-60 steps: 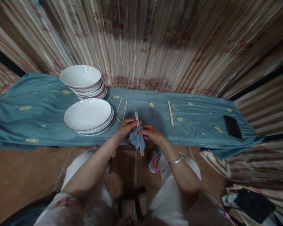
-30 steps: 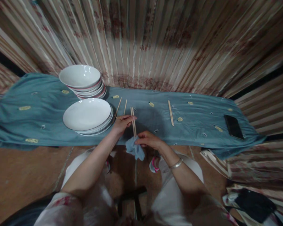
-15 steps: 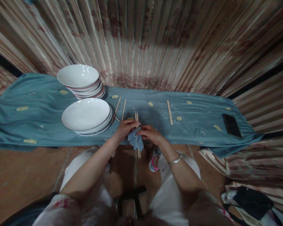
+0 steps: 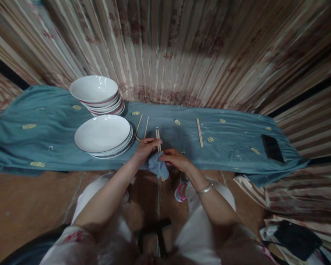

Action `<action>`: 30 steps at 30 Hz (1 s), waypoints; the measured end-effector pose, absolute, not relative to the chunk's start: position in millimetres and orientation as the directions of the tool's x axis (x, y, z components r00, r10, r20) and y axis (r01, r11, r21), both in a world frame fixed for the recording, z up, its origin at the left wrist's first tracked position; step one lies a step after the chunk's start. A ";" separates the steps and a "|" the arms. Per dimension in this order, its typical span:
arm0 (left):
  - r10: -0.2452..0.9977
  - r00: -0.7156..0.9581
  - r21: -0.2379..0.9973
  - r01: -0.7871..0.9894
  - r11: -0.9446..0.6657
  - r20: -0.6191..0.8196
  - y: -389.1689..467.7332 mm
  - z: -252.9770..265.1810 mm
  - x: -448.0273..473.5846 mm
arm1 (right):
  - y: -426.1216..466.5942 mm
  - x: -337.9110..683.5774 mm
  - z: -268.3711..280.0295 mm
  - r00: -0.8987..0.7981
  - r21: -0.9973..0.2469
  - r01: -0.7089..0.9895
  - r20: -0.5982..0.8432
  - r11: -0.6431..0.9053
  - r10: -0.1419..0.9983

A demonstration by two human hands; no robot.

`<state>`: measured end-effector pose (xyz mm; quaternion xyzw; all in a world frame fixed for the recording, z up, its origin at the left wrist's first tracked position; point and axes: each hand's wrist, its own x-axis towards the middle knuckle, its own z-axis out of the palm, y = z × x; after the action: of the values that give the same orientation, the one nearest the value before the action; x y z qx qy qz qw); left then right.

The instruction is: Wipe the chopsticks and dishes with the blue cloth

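My left hand (image 4: 147, 148) is closed around a pair of wooden chopsticks (image 4: 158, 135), held lengthwise away from me over the table's front edge. Lower down, my right hand (image 4: 174, 159) pinches a crumpled blue cloth (image 4: 157, 166) that is wrapped about the chopsticks and hides their middle. Their near tips stick out just under the cloth. Left of my hands, several loose chopsticks (image 4: 146, 127) lie near the plates, one partly behind my left hand. Another pair of chopsticks (image 4: 199, 132) lies side by side to the right.
A stack of white plates (image 4: 103, 134) stands at the left, with stacked white bowls (image 4: 95, 90) behind it. A black phone (image 4: 272, 148) lies at the right end of the blue tablecloth (image 4: 231, 147). A pleated curtain (image 4: 165, 66) hangs behind the table.
The cloth and my right hand have slid lower along the chopsticks, so less of their near ends shows. My left hand has shifted slightly up, still gripping them.
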<state>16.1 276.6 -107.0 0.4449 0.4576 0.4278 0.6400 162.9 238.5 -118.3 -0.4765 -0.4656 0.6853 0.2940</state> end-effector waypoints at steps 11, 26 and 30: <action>0.981 0.136 0.979 -0.135 0.154 -0.136 288.6 -109.2 10.7 | 228.4 156.1 -114.6 -0.474 -0.877 0.076 -0.450 -0.474 0.757; 0.983 0.120 0.977 -0.142 0.157 -0.140 287.0 -108.3 14.8 | 228.3 158.6 -115.6 -0.479 -0.883 0.079 -0.440 -0.462 0.759; 0.979 0.136 0.980 -0.108 0.166 -0.151 281.5 -108.6 18.5 | 232.1 160.9 -116.5 -0.451 -0.900 0.058 -0.409 -0.432 0.793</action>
<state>18.5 281.5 -108.6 0.4587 0.4750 0.4545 0.5978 160.9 232.1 -116.5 -0.4560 -0.4666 0.7126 0.2579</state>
